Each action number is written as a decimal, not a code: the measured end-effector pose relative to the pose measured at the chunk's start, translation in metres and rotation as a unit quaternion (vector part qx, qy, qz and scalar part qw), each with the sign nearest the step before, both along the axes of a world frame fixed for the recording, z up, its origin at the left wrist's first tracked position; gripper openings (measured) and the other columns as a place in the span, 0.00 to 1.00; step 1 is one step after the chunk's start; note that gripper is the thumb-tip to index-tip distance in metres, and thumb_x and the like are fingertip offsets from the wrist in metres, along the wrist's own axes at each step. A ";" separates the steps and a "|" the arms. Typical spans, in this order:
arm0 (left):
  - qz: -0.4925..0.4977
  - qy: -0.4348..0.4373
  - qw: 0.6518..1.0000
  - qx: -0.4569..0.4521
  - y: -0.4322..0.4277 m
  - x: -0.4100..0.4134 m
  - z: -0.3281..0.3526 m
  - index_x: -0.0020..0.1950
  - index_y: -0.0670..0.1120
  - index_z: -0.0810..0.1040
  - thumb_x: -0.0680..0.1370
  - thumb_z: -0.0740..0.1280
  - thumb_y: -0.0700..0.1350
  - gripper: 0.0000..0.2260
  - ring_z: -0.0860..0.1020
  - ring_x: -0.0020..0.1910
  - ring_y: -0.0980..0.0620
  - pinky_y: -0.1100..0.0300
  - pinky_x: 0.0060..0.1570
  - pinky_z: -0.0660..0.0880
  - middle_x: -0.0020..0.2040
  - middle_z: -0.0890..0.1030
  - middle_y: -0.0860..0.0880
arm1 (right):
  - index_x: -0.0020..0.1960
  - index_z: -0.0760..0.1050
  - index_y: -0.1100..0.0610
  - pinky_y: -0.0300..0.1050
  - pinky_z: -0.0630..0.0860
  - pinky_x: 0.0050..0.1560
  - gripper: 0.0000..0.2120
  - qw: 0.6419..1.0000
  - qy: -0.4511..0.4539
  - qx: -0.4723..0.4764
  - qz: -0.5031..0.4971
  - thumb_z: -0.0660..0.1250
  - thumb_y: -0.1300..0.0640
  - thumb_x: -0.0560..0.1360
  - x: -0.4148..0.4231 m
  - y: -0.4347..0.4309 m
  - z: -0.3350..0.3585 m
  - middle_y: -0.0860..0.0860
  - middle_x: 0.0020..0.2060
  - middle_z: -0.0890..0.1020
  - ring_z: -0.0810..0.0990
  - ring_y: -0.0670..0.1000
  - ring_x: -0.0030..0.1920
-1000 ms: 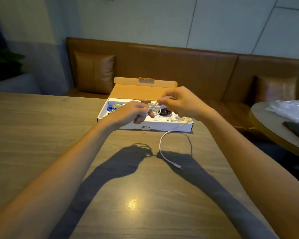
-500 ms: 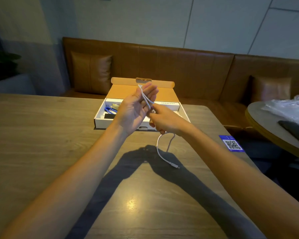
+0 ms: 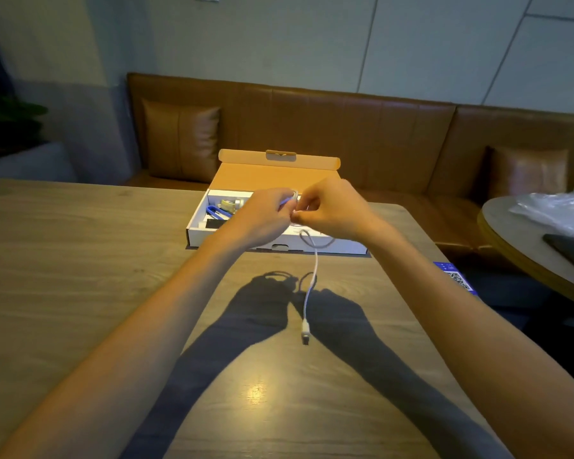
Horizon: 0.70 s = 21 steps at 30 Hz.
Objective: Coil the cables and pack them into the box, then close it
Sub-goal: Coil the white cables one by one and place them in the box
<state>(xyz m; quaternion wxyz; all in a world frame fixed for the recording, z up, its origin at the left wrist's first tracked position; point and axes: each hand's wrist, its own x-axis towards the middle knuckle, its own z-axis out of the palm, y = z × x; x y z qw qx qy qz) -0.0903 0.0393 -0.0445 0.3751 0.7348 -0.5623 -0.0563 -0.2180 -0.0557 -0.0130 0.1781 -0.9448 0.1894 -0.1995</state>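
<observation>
Toward the far edge of the broad pale wood-grain surface (image 3: pixel 80 276), near its middle: a flat white cardboard box with a tan inner lid (image 3: pixel 279 247). Open, lid tipped back toward the brown leather bench seat (image 3: pixel 345 134), front wall facing the near edge. At its left end, a few small things inside, among them a blue item (image 3: pixel 217 212); too small to name further.

Above the box's front half, raised off the surface: the left hand (image 3: pixel 262 220) and the right hand (image 3: pixel 335 210), close together, fingertips meeting. Left fingers curled round what looks like a small bundle of loops of the thin white charging cable (image 3: pixel 314 270). Right fingertips pinching the same cable just beside that bundle. Both clamped on the cable, then, neither spread.

Below the hands, hanging past the box's front wall and down over the middle of the surface: the loose tail of that cable, ending in a small white plug (image 3: pixel 305 333). Just above the wood or resting on it; cannot tell which.

Judged as mid-coil: most of the length gathered, one short tail yet to wind. Next, probably: bring the tail round the bundle with the right hand for a few more turns, keeping the left grip firm so the loops do not spring open. Then tuck the plug and lower the coil into a free part of the box. Lid not yet closed. Cannot tell whether more cables wait to be packed.
</observation>
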 end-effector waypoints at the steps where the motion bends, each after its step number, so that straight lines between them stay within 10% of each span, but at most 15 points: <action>1: -0.009 0.035 0.999 0.027 0.002 0.002 0.008 0.50 0.40 0.80 0.85 0.58 0.47 0.14 0.73 0.41 0.51 0.54 0.43 0.69 0.41 0.78 0.46 | 0.45 0.85 0.55 0.43 0.75 0.36 0.09 1.000 -0.008 -0.010 0.004 0.73 0.49 0.75 -0.002 -0.004 0.004 0.49 0.36 0.83 0.79 0.47 0.37; 6: -0.157 0.315 0.934 0.053 0.023 0.017 0.032 0.44 0.42 0.77 0.85 0.53 0.44 0.16 0.64 0.29 0.56 0.62 0.32 0.62 0.30 0.66 0.51 | 0.48 0.79 0.54 0.37 0.74 0.36 0.10 0.989 -0.107 0.082 0.052 0.73 0.48 0.76 -0.009 -0.018 0.008 0.49 0.36 0.80 0.76 0.42 0.34; 16: -0.359 0.703 0.598 -0.141 0.015 0.017 0.002 0.55 0.38 0.75 0.84 0.53 0.45 0.14 0.66 0.30 0.55 0.63 0.37 0.67 0.31 0.71 0.50 | 0.56 0.76 0.60 0.36 0.67 0.25 0.09 0.890 -0.153 0.418 0.095 0.58 0.58 0.85 0.000 -0.010 -0.014 0.51 0.35 0.75 0.67 0.43 0.27; 18: -0.305 0.704 0.606 -0.210 0.010 0.012 0.005 0.60 0.38 0.75 0.85 0.55 0.46 0.14 0.74 0.34 0.54 0.62 0.42 0.74 0.35 0.75 0.49 | 0.56 0.76 0.57 0.35 0.68 0.26 0.11 0.903 -0.096 0.414 0.068 0.55 0.57 0.86 0.002 -0.007 -0.026 0.52 0.35 0.73 0.66 0.43 0.27; 21: -0.174 0.555 0.781 -0.227 0.000 0.004 0.006 0.62 0.41 0.77 0.86 0.56 0.47 0.14 0.83 0.48 0.51 0.61 0.51 0.79 0.47 0.84 0.47 | 0.61 0.75 0.56 0.37 0.71 0.28 0.10 0.937 0.018 0.346 0.047 0.56 0.56 0.86 0.001 0.005 -0.036 0.54 0.37 0.76 0.69 0.46 0.29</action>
